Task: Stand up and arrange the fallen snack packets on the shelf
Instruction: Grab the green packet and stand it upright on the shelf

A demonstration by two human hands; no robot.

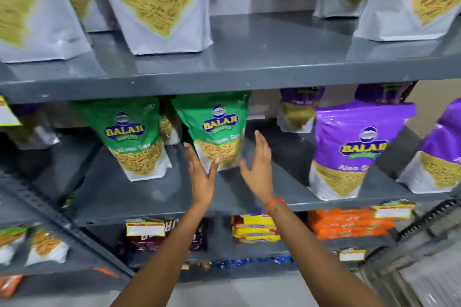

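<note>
A green snack packet [219,129] stands upright on the middle grey shelf [174,197], in the centre of the head view. My left hand [200,174] is flat against its lower left side, fingers straight and thumb touching its front. My right hand [258,164] is open just right of the packet, palm facing it, with a small gap between them. A second green packet [132,137] stands upright to the left. A purple packet [349,149] stands upright at the right, with another purple packet [439,152] at the frame edge.
The upper shelf [249,67] carries tall white pouches [159,2] of yellow sev. Smaller purple packets [298,109] stand at the back of the middle shelf. Below are yellow packs [254,228], orange packs [349,223] and dark packets [159,237]. A slotted upright [50,214] runs at the left.
</note>
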